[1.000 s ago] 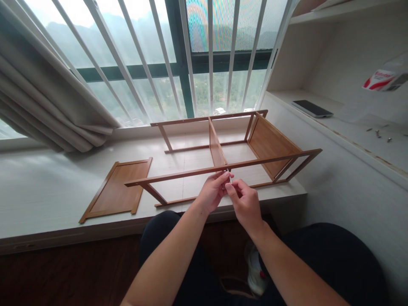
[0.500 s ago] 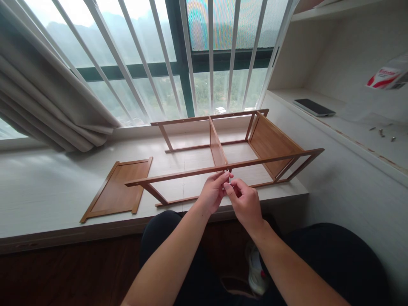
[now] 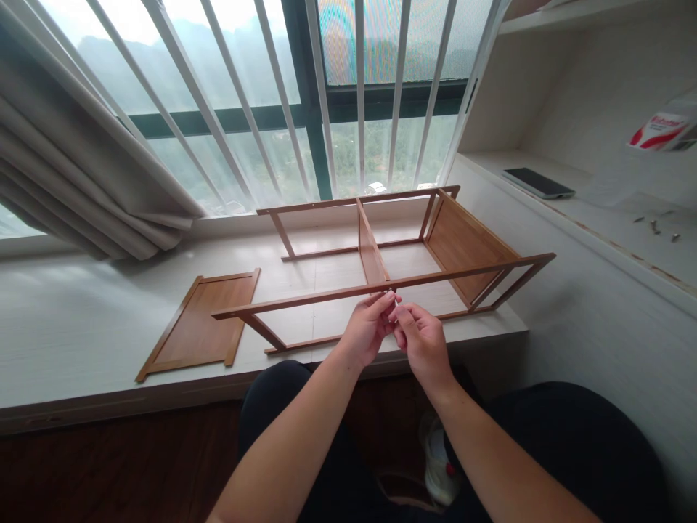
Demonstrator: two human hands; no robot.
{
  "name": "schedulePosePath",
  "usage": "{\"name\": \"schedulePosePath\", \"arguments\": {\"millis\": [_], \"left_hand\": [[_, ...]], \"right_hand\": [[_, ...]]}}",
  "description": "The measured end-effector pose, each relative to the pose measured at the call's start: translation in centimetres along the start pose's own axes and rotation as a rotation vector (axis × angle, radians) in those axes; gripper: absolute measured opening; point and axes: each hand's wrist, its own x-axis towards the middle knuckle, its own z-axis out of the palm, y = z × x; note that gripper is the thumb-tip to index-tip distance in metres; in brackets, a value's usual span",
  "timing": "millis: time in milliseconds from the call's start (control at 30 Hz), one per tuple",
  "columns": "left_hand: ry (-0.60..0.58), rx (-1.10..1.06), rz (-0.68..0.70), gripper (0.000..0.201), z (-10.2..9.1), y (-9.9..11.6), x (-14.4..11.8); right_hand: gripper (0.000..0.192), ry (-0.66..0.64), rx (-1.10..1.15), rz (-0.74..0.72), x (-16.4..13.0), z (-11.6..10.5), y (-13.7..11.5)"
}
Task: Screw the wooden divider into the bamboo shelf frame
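Note:
Between the fingertips of both hands is a slim silver metal piece (image 3: pixel 396 303), mostly covered, so its exact kind cannot be made out. My left hand (image 3: pixel 367 327) pinches around its upper end, close under the front rail of a brown wooden shelf frame (image 3: pixel 321 294). My right hand (image 3: pixel 423 338) is closed on the lower end with thumb and fingers. The frame lies on its side, with a middle panel (image 3: pixel 371 250) and an end panel (image 3: pixel 468 232) standing between its rails. The hands meet right by the joint of the middle panel and front rail.
A separate wooden panel (image 3: pixel 204 319) lies flat on the white window ledge (image 3: pixel 65 327) at left. On the right-hand shelf are a dark phone-like device (image 3: pixel 538 183), several small metal fasteners (image 3: pixel 655 227) and a clear bag with a red-and-white label (image 3: pixel 660 131). A grey curtain (image 3: pixel 92 160) hangs at left.
My right hand has shifted slightly right, and its fingers now cover more of the metal piece. My left hand and the wooden frame stay nearly where they were.

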Motion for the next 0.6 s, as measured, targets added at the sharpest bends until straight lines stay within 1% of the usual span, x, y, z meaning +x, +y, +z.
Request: {"name": "schedulePosePath", "arguments": {"millis": [100, 167, 300, 367, 467, 600], "left_hand": [[0.030, 0.023, -0.005, 0.035, -0.16, 0.00, 0.08], [0.060, 0.041, 0.000, 0.035, -0.24, 0.03, 0.07], [0.105, 0.067, 0.020, 0.033, -0.16, 0.17, -0.07], [0.126, 0.071, 0.010, 0.033, -0.06, 0.25, -0.13], [0.138, 0.077, 0.003, 0.034, 0.08, 0.36, -0.20], [0.147, 0.099, 0.005, 0.035, 0.19, 0.46, -0.34]], "right_hand": [[0.033, -0.011, 0.195, 0.069, -0.04, 0.30, 0.20], [0.032, -0.044, 0.364, 0.153, -0.16, 0.43, 0.27], [0.023, -0.251, 0.804, 0.426, -0.39, 0.47, 0.17], [0.021, -0.316, 0.977, 0.518, -0.44, 0.42, 0.08], [0.022, -0.334, 1.091, 0.559, -0.46, 0.35, -0.01], [0.025, -0.324, 1.061, 0.536, -0.60, 0.29, 0.06]]}}
